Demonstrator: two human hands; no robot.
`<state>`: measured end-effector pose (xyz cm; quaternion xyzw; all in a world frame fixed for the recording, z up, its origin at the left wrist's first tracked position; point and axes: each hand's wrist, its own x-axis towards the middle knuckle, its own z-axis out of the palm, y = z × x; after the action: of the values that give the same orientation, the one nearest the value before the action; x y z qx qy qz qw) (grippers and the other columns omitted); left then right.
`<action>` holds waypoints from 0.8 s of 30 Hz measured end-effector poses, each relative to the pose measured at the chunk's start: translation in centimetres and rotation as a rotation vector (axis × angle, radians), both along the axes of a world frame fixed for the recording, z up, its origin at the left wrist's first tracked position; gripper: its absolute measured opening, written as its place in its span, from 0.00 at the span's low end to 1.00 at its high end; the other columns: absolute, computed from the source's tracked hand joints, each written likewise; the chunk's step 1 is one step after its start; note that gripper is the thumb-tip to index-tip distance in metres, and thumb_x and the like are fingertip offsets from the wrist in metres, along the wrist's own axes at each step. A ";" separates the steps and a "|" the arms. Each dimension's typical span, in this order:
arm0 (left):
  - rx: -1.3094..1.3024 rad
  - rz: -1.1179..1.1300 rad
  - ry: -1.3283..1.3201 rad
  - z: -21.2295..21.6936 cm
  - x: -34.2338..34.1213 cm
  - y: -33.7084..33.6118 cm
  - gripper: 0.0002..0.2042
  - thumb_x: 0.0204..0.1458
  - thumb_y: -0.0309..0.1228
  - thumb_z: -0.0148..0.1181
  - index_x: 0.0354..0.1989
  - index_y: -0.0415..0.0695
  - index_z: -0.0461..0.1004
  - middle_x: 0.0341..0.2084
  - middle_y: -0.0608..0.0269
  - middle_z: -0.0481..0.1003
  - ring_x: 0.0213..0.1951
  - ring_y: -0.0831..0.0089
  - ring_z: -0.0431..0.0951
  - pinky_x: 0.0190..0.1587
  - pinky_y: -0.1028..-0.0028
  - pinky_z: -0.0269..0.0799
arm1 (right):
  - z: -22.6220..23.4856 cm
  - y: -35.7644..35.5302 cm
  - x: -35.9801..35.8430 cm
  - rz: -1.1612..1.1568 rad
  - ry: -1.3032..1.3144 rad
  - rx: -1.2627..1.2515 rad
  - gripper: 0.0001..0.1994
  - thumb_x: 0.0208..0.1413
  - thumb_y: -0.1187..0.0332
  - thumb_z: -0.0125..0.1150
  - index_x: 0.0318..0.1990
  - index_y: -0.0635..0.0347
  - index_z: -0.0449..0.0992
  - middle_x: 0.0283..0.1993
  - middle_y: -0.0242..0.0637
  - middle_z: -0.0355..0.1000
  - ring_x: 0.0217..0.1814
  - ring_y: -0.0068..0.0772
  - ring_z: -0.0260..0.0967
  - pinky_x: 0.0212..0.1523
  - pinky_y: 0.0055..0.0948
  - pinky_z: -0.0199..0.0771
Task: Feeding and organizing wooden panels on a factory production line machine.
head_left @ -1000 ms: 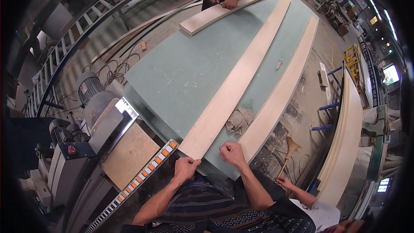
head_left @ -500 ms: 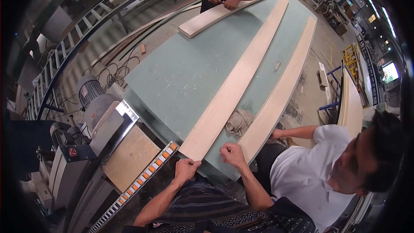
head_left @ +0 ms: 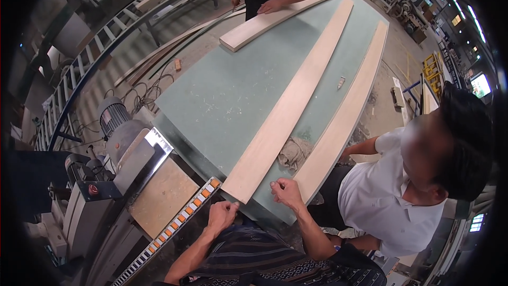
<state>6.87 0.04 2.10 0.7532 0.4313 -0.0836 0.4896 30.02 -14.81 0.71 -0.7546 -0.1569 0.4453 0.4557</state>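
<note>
My left hand (head_left: 223, 216) is just below the near end of a long pale wooden board (head_left: 288, 103), its fingers curled together. Whether anything is between them is too small to tell. To the right of that end, my right hand (head_left: 287, 191) hovers over the green tabletop (head_left: 211, 95) with thumb and fingers pinched; what they hold, if anything, is hidden. A crumpled grey cloth (head_left: 294, 153) lies just beyond it, between the long board and a second board (head_left: 344, 122) along the right edge.
A co-worker in black rests a hand on a thick board (head_left: 280, 18) at the far edge. Another person in a white shirt (head_left: 394, 196) stands close on my right. At left are a motorised machine (head_left: 114, 127) and an orange-and-white roller strip (head_left: 180, 220). A small object (head_left: 341, 82) lies between boards.
My left hand has drawn back slightly from the board's end. The person in white has turned and moved upright. The far co-worker's hands have separated, one reaching left.
</note>
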 end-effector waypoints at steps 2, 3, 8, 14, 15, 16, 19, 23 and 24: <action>0.024 0.217 -0.074 2.7 -1.2 0.7 0.19 0.60 0.42 0.61 0.30 0.37 0.83 0.19 0.53 0.81 0.25 0.67 0.83 0.32 0.68 0.76 | -0.2 -0.1 0.1 -0.042 0.006 0.021 0.15 0.67 0.61 0.59 0.35 0.67 0.78 0.26 0.37 0.76 0.19 0.25 0.73 0.19 0.25 0.73; 0.087 0.290 -0.076 3.1 -2.2 1.1 0.17 0.60 0.40 0.61 0.29 0.36 0.83 0.19 0.52 0.80 0.24 0.67 0.81 0.32 0.68 0.75 | -0.6 -0.2 0.2 -0.061 0.013 0.022 0.14 0.67 0.63 0.58 0.37 0.67 0.78 0.27 0.37 0.76 0.19 0.25 0.73 0.19 0.25 0.73; 0.582 0.476 -0.295 -1.3 -11.2 3.6 0.06 0.57 0.27 0.61 0.37 0.38 0.80 0.29 0.49 0.79 0.33 0.57 0.80 0.36 0.62 0.74 | -0.9 -0.1 -0.3 -0.086 0.054 0.097 0.11 0.68 0.66 0.56 0.37 0.65 0.78 0.28 0.37 0.77 0.22 0.24 0.75 0.19 0.25 0.74; 0.757 0.296 -0.250 -2.5 -15.6 4.3 0.03 0.53 0.25 0.63 0.33 0.39 0.79 0.29 0.52 0.76 0.33 0.55 0.77 0.39 0.60 0.74 | -2.1 -3.1 1.8 -0.286 -0.663 0.232 0.12 0.62 0.70 0.61 0.27 0.67 0.77 0.22 0.38 0.76 0.23 0.28 0.74 0.29 0.30 0.74; 0.766 0.300 -0.241 -2.8 -15.7 4.1 0.03 0.52 0.25 0.63 0.31 0.39 0.79 0.28 0.52 0.75 0.32 0.54 0.77 0.38 0.60 0.73 | -2.0 -3.6 2.7 -0.330 -0.737 0.183 0.12 0.61 0.70 0.62 0.26 0.67 0.77 0.21 0.40 0.75 0.23 0.30 0.73 0.28 0.32 0.72; 0.765 0.304 -0.230 -2.9 -15.7 3.8 0.02 0.52 0.25 0.64 0.30 0.40 0.78 0.27 0.52 0.75 0.31 0.54 0.76 0.37 0.59 0.72 | -1.8 -4.2 3.2 -0.371 -0.809 0.122 0.12 0.60 0.69 0.63 0.25 0.67 0.76 0.20 0.42 0.73 0.22 0.31 0.72 0.28 0.34 0.71; 0.918 0.243 -0.251 -3.7 -15.3 4.7 0.04 0.51 0.24 0.65 0.28 0.41 0.75 0.25 0.53 0.73 0.30 0.54 0.74 0.35 0.58 0.70 | -2.1 -4.1 4.3 -0.416 -0.863 0.066 0.12 0.58 0.67 0.64 0.25 0.65 0.76 0.20 0.45 0.71 0.21 0.39 0.71 0.27 0.37 0.69; 1.012 0.215 -0.341 -4.8 -15.4 5.0 0.06 0.50 0.24 0.65 0.27 0.42 0.73 0.24 0.55 0.71 0.30 0.55 0.73 0.35 0.57 0.67 | -2.9 -3.8 4.1 -0.389 -0.955 0.045 0.10 0.56 0.64 0.65 0.26 0.60 0.78 0.23 0.46 0.73 0.26 0.52 0.73 0.30 0.46 0.71; 1.010 0.215 -0.344 -5.0 -15.4 5.2 0.06 0.50 0.24 0.65 0.27 0.42 0.73 0.24 0.55 0.71 0.30 0.55 0.73 0.35 0.57 0.67 | -2.9 -3.7 4.1 -0.390 -0.958 0.043 0.10 0.56 0.64 0.65 0.26 0.60 0.78 0.23 0.46 0.73 0.26 0.52 0.73 0.30 0.46 0.71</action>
<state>-8.57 5.22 -2.88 0.8492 0.4060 0.3090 0.1362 34.16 -18.47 -2.14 -0.8794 -0.2136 -0.0466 0.4228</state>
